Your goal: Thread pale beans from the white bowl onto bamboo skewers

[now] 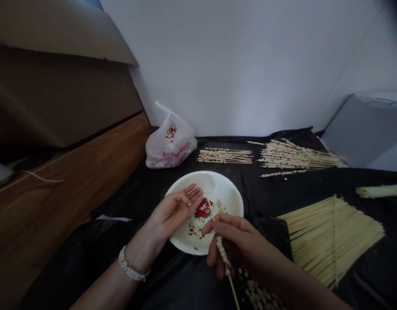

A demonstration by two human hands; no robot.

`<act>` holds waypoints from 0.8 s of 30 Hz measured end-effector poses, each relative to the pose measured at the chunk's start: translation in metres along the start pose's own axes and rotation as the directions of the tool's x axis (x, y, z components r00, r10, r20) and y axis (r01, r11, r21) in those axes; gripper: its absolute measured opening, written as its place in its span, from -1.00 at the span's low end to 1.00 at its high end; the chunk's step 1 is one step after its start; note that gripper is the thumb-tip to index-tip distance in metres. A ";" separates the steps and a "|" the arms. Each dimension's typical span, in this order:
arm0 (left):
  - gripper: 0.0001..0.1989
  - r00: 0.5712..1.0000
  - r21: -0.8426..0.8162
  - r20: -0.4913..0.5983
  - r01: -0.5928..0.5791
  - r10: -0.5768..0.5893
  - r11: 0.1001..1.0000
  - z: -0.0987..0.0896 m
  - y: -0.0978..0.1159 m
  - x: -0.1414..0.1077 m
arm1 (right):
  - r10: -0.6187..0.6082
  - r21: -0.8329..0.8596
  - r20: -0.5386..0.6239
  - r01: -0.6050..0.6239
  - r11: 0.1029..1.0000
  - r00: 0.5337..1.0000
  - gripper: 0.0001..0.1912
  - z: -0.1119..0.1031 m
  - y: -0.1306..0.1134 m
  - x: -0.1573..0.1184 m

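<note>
My right hand (232,237) pinches a thin bamboo skewer (221,249) near its upper end. Small whitish pieces with some reddish spots are threaded along the skewer, and its bare lower end points down toward me. My left hand (177,211) lies palm up over the left side of a white plate (235,200), fingers stretched out; whether anything small rests in the palm, I cannot tell. The plate bears a red and green print, and loose small pieces (195,230) lie in it. More loose pieces (263,297) sit below my right hand, partly hidden by it.
Behind the plate stands a white plastic bag (170,146) of pieces. Threaded skewers lie in a small bundle (224,156) and a larger pile (285,155). Bare skewers (330,232) are spread at right on black sheeting (127,211). Cardboard (63,94) rises at left.
</note>
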State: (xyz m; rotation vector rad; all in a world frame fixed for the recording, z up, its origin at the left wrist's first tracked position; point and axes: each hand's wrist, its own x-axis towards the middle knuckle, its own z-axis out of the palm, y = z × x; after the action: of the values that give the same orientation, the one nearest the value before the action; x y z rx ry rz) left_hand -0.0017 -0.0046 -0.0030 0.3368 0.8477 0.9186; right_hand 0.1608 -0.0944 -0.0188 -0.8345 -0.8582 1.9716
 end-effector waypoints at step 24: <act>-0.88 0.997 0.058 0.039 -0.069 0.067 0.996 0.000 -0.003 0.003 | 0.030 -0.047 0.084 -0.026 0.999 0.996 -0.75 0.002 0.001 0.000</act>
State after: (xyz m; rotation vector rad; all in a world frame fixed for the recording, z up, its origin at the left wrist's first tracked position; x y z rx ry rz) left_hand 0.0011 -0.0035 -0.0059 0.4353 0.8351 0.9485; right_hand 0.1590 -0.0955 -0.0186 -0.7984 -0.9485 2.0307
